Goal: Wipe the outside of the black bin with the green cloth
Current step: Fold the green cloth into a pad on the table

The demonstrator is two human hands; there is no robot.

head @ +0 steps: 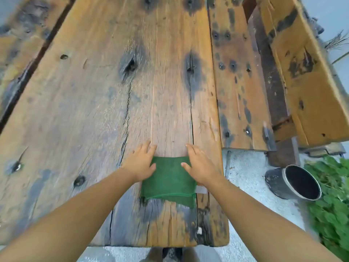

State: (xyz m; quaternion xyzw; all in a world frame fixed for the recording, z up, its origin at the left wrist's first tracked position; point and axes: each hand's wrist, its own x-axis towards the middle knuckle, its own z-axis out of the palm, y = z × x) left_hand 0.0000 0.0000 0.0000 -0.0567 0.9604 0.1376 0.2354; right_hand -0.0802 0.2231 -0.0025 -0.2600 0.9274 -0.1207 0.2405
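A folded green cloth (169, 181) lies flat on the weathered wooden table (94, 114), close to its near right corner. My left hand (140, 162) rests flat on the cloth's left edge, fingers spread. My right hand (201, 166) lies flat on the cloth's right edge, fingers apart. Neither hand grips the cloth. The black bin (291, 183) stands on the pale ground to the right of the table, below its level, tilted so its round open mouth faces me. It is empty inside and apart from both hands.
A wooden bench (243, 86) runs along the table's right side, with another plank structure (306, 76) beyond it. Green plants (332, 208) grow on the ground right behind the bin. Pale concrete ground (243, 178) lies between table and bin.
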